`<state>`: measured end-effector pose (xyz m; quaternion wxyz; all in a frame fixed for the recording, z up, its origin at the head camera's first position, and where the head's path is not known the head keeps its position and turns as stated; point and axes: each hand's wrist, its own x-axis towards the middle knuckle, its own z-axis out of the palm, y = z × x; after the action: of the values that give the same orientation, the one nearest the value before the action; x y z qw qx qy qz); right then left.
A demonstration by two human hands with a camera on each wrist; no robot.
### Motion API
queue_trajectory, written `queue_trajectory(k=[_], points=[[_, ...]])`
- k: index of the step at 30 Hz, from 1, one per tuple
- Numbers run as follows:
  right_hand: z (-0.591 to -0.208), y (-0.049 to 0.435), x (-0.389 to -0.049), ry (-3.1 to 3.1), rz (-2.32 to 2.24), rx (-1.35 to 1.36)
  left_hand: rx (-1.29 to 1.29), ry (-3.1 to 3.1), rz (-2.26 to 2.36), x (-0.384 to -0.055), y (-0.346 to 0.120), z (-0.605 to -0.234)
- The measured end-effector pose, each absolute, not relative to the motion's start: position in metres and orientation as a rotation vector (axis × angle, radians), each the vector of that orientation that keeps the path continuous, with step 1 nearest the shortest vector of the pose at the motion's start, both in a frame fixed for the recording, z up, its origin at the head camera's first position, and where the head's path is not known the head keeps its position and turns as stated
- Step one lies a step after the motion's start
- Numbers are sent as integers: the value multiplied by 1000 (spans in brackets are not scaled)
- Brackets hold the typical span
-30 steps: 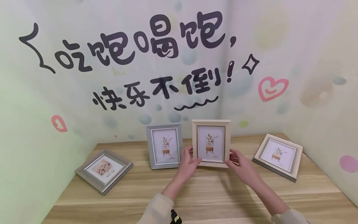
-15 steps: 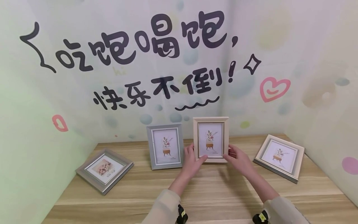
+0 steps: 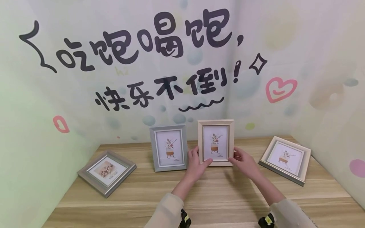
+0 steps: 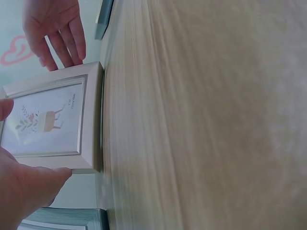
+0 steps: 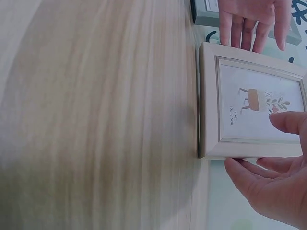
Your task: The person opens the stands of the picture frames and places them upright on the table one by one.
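Note:
A cream picture frame (image 3: 215,141) with a potted-plant print stands upright towards the back of the table, both hands at its lower part. My left hand (image 3: 196,166) holds its left side, thumb over the front near the bottom rail and fingers along the edge. On the opposite side my right hand (image 3: 246,164) holds it, thumb at the lower right front corner and fingers partly hidden behind. In the right wrist view the bottom edge of the cream frame (image 5: 256,103) lies right at the tabletop. Just left stands a grey-blue picture frame (image 3: 169,148), upright.
A silver-brown picture frame (image 3: 106,173) lies at the table's left, turned at an angle. At the right lies another cream frame (image 3: 285,160) with a dark side edge. The printed backdrop (image 3: 137,126) rises behind the wooden table (image 3: 137,196).
Compared with a second ago, the held frame has shifted slightly back and leans less forward. The left thumb has moved further over its front. Over the last half second little differs.

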<state>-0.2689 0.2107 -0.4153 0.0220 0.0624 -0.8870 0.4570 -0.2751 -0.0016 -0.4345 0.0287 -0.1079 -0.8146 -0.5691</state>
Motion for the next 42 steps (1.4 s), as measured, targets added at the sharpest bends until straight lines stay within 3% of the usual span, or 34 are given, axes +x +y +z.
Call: queue_trajectory(k=[28, 42], points=[[-414, 212, -263, -2794, 1422, 276, -309, -2578, -1673, -260, -8, -427], [-407, 224, -252, -2813, 1346, 298, -352, -2439, -1857, -254, -13, -415]])
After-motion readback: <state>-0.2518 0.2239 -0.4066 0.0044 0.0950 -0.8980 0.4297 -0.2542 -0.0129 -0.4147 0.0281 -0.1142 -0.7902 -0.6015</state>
